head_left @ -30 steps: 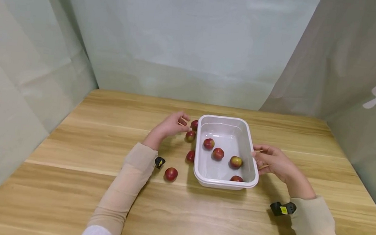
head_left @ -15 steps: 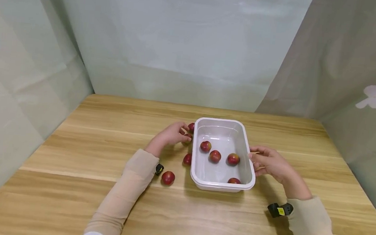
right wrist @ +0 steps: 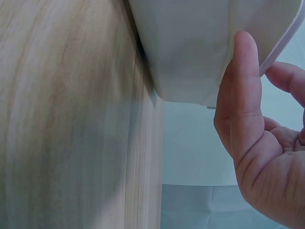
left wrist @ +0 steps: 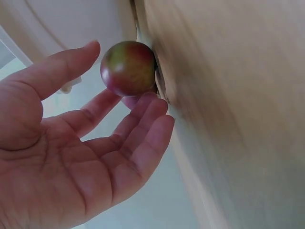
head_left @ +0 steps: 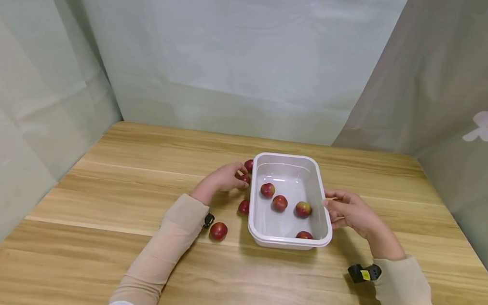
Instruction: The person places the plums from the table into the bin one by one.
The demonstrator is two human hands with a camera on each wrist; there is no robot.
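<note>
Wooden table [head_left: 88, 236], pale curtains on the left, far and right sides.

Left hand [head_left: 223, 177]: fingers loosely curled about a red-green fruit [left wrist: 127, 68] lying on the table just left of the tub; thumb and fingertips touch it, grip not closed.

White tub [head_left: 263, 231]: mid-table, four fruits inside.

Right hand [head_left: 348, 211]: at the tub's right rim, thumb against the wall; fingers curled, possibly around a thin stick, contents unclear.

Loose fruits: one far [head_left: 248, 164], one near [head_left: 244, 207], one nearer [head_left: 218, 230], all left of the tub. Broad bare board lies near and far left.
</note>
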